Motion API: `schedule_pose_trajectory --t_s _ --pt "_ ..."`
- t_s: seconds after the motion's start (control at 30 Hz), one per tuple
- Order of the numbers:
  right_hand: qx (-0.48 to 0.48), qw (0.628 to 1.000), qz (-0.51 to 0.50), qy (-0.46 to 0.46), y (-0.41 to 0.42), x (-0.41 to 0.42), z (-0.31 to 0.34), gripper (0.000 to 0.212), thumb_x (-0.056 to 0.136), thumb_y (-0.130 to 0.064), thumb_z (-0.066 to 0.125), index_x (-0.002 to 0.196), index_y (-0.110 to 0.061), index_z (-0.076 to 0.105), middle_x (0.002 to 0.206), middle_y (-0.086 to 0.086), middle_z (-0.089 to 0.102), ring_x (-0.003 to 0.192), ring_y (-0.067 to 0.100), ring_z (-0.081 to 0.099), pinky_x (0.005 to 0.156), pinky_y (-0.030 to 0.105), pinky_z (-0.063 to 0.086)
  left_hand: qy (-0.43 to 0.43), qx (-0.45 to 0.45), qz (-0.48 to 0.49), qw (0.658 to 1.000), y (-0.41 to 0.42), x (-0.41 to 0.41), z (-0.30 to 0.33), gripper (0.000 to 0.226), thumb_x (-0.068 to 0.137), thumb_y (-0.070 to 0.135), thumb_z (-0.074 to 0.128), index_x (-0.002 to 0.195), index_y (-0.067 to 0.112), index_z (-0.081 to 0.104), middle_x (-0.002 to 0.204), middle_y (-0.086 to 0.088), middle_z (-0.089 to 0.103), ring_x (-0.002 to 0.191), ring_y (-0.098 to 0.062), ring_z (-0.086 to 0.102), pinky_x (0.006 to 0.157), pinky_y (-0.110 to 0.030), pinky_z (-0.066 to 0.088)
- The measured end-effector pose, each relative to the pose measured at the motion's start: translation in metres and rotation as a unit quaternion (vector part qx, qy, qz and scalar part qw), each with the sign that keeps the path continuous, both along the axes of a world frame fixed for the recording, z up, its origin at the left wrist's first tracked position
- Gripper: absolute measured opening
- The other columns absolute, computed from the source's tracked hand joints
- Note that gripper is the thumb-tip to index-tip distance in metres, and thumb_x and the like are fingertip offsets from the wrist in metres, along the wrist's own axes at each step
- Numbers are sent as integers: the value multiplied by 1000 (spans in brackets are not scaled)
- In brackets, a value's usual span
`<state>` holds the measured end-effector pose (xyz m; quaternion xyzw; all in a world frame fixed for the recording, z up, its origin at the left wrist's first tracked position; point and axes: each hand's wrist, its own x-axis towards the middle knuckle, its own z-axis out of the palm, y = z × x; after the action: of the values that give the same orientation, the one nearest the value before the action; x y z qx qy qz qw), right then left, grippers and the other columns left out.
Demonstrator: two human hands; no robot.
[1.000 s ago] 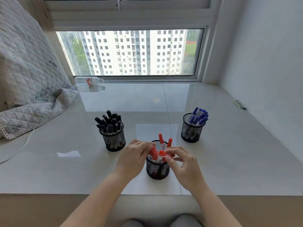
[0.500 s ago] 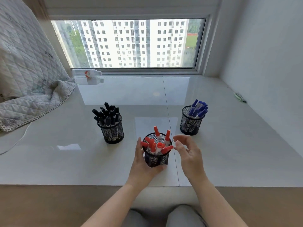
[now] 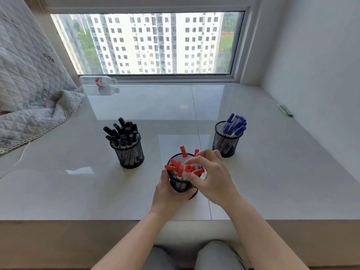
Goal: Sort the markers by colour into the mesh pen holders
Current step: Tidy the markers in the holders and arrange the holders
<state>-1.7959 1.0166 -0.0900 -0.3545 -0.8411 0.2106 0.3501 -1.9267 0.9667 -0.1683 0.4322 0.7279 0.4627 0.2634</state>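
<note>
Our left hand [image 3: 169, 192] grips the mesh pen holder [image 3: 181, 185] of red markers [image 3: 180, 169]; our right hand [image 3: 211, 177] above it pinches one red cap.

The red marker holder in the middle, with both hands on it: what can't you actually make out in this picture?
Head view only:
- Red-marker holder: its right side hidden by the right hand; its base by the left hand.
- Whether the right hand's fingers pinch a red marker: unclear, fingers overlap the caps.
- Marker barrels: hidden inside the mesh.
- Small greenish item by the right wall: too small to identify.
- Bottle label: blurred.
</note>
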Motion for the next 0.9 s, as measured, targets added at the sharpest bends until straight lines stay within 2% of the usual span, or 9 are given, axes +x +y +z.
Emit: schedule_pose_trajectory --t_s 0.1,0.17,0.23,0.33,0.47,0.57,0.7,0.8,0.9 --pt "-10 998 30 -53 4 -5 2 24 75 -39 72 91 -21 70 94 -14 46 96 10 36 86 26 39 -1 -2 0 1000 0 0 1 67 45 56 75 97 48 34 94 22 61 84 8 58 59 1 39" --pt "-59 998 28 -4 8 -5 7 17 76 -37 71 84 -23 69 88 -12 49 91 10 40 81 23 38 -8 -1 1 1000 -1 0 1 66 45 54 76 97 48 36 93 22 62 83 10 58 60 1 39" --pt "-142 984 20 101 13 -1 18 10 76 -40 68 76 -30 65 82 -5 55 78 9 48 72 23 42 -14 -1 -2 1000 -2 0 1 66 44 53 75 98 48 37 94 24 62 85 11 57 61 1 40" --pt "-230 935 -14 268 20 7 34 13 78 -39 61 74 -27 62 66 -7 60 61 4 52 62 22 47 -19 -7 -5 1000 -3 0 3 66 43 54 74 98 48 36 95 24 61 88 10 57 62 1 40" --pt "-261 879 -77 391 28 14 38 14 90 -23 56 78 -18 58 57 -7 55 50 2 51 53 16 47 -23 -1 -9 1000 -4 1 5 64 44 52 75 94 57 35 93 28 58 84 23 51 61 4 38" --pt "-342 815 -84 460 28 16 35 8 92 -15 54 85 -15 58 58 -5 62 55 6 59 56 20 51 -21 -9 -14 1000 -4 1 7 65 46 51 76 94 61 32 97 28 56 86 13 55 58 1 38" --pt "-466 731 -37 498 25 14 27 9 92 -9 49 88 -14 54 66 -2 68 69 12 63 64 26 52 -17 -4 -10 1000 -4 0 5 66 47 50 78 94 59 33 97 30 55 86 15 53 60 4 38" --pt "-512 731 5 451 21 13 22 14 92 -10 50 103 -18 55 79 1 69 72 11 64 67 28 48 -12 -9 -10 1000 -4 0 3 68 47 53 78 95 57 30 100 27 56 91 7 55 62 0 38" --pt "-473 804 1 359 19 12 18 18 89 -9 56 103 -20 55 89 3 70 89 18 65 73 28 48 -9 -10 -7 1000 -4 0 4 68 45 55 76 94 62 30 95 31 53 85 14 52 57 3 38"
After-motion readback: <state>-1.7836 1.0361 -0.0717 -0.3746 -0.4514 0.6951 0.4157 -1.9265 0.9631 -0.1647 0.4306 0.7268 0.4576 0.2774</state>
